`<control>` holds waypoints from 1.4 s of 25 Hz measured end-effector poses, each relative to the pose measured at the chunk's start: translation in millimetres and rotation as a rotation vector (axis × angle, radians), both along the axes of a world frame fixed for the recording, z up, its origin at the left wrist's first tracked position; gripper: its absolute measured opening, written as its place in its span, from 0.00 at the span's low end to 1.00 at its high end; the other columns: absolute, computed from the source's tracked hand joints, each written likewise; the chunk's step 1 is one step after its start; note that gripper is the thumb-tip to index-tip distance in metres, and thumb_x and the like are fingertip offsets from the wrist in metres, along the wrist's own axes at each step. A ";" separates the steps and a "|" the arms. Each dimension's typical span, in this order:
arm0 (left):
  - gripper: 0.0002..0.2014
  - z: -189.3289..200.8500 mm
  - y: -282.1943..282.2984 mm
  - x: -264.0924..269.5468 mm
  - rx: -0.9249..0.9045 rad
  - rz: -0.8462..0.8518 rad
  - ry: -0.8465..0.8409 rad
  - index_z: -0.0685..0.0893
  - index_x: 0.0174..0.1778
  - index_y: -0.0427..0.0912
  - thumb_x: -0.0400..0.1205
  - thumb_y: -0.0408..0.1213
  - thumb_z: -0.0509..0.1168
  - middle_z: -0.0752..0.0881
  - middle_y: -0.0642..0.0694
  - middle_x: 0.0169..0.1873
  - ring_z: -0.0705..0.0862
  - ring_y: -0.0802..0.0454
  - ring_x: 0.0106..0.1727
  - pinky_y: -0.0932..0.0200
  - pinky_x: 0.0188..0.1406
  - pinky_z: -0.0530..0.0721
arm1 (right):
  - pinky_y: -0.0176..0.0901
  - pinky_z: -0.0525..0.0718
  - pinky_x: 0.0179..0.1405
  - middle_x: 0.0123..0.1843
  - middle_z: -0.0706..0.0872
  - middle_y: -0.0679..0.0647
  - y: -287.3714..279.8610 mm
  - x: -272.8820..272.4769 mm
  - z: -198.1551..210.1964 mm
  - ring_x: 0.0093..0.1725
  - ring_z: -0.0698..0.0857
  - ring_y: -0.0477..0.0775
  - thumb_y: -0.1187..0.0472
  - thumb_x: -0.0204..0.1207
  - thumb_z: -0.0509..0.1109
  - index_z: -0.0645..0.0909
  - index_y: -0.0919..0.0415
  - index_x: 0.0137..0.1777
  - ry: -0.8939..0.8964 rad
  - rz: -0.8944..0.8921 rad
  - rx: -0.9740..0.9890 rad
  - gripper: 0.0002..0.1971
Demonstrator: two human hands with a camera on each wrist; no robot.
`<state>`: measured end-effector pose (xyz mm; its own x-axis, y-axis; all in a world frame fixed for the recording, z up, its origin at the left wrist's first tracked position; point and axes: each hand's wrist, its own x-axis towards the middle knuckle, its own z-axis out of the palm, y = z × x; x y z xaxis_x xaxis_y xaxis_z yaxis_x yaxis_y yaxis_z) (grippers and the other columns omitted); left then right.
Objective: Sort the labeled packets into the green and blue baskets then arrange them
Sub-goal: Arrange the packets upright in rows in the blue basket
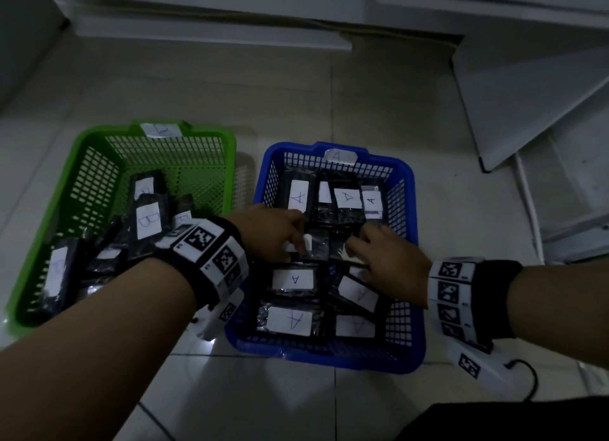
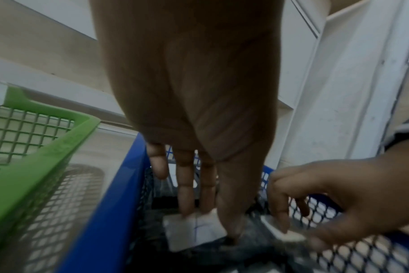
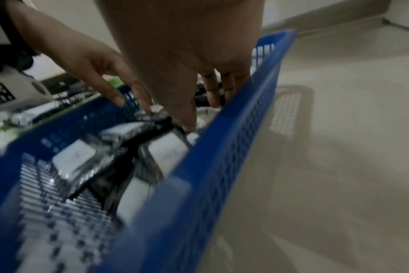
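Observation:
A green basket point(image 1: 85, 140) tagged B stands on the left and holds black packets with white B labels point(image 1: 148, 224). To its right a blue basket point(image 1: 408, 170) tagged A holds several black packets with A labels point(image 1: 293, 279). Both hands reach into the middle of the blue basket. My left hand point(image 1: 296, 239) lays its straight fingers and thumb on a packet's white label point(image 2: 192, 232). My right hand point(image 1: 359, 246) is beside it, index finger and thumb pinching the edge of another labelled packet point(image 2: 280, 232). The packets under the palms are hidden.
The baskets stand on a pale tiled floor point(image 1: 362, 94). White boards point(image 1: 527, 111) lean and lie at the right, and white furniture bases point(image 1: 214, 35) run along the back. A black cable point(image 1: 530, 378) hangs from the right wrist unit.

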<state>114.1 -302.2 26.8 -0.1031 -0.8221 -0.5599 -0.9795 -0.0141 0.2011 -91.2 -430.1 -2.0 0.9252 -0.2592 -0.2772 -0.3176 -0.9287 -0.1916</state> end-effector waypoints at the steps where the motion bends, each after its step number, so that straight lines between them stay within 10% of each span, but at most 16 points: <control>1: 0.16 0.5 -2.4 0.0 -0.022 0.018 -0.002 0.79 0.65 0.62 0.81 0.49 0.62 0.71 0.55 0.69 0.72 0.53 0.71 0.48 0.67 0.73 | 0.47 0.78 0.37 0.47 0.78 0.59 -3.5 5.6 1.7 0.51 0.81 0.63 0.63 0.67 0.74 0.81 0.60 0.48 -0.059 -0.017 0.023 0.10; 8: 0.22 5.2 -27.6 -3.7 -0.154 0.377 0.120 0.74 0.73 0.45 0.81 0.38 0.63 0.74 0.42 0.66 0.77 0.43 0.66 0.52 0.66 0.76 | 0.54 0.71 0.73 0.75 0.64 0.62 -34.7 59.4 15.0 0.74 0.65 0.65 0.60 0.74 0.71 0.64 0.46 0.79 0.007 -0.130 0.093 0.33; 21: 0.19 11.0 -25.5 12.0 -0.163 0.685 0.341 0.76 0.68 0.51 0.81 0.34 0.61 0.85 0.48 0.62 0.82 0.49 0.64 0.57 0.64 0.78 | 0.45 0.57 0.81 0.83 0.56 0.57 -35.9 69.1 -0.7 0.82 0.56 0.59 0.57 0.76 0.72 0.63 0.53 0.81 -0.090 -0.221 0.266 0.34; 28: 0.17 3.3 -28.1 7.0 -0.222 0.771 0.424 0.81 0.66 0.49 0.81 0.35 0.63 0.84 0.49 0.61 0.82 0.52 0.62 0.61 0.60 0.78 | 0.51 0.69 0.76 0.80 0.63 0.59 -40.6 72.7 9.1 0.77 0.66 0.62 0.59 0.76 0.68 0.62 0.48 0.81 -0.044 -0.099 0.160 0.34; 35: 0.14 -4.6 -37.7 5.1 -0.133 1.135 0.897 0.85 0.60 0.39 0.81 0.26 0.61 0.86 0.36 0.60 0.85 0.46 0.60 0.49 0.68 0.80 | 0.31 0.49 0.78 0.85 0.58 0.57 -41.7 59.8 9.9 0.83 0.59 0.55 0.63 0.83 0.60 0.64 0.56 0.80 -0.142 -0.141 0.243 0.25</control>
<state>119.2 -340.0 22.2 0.3585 -0.7371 -0.5728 -0.0004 -0.6137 0.7895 -31.4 -471.8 7.9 0.9187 -0.3300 -0.2172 -0.3944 -0.7985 -0.4548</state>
